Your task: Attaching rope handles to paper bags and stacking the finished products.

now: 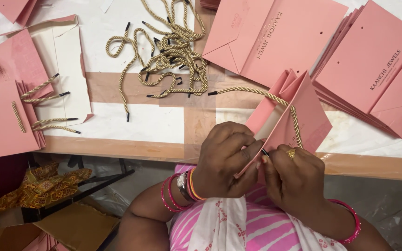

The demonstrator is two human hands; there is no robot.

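Observation:
My left hand (224, 158) grips the near edge of a pink paper bag (298, 111) that stands half open over the table's front edge. My right hand (294, 179) pinches the black tip of a gold twisted cord (275, 97) against that same edge of the bag. The cord runs up along the bag's side and arcs left across the table to its other black tip. Both wrists wear pink bangles, and the left also has a watch.
A tangled heap of gold cords (173, 46) lies at the table's upper middle. Stacks of flat pink bags (373, 69) sit at the right and top. Finished bags with cord handles (5, 116) lie at the left. Patterned cloth (38, 186) and cardboard are below the table edge.

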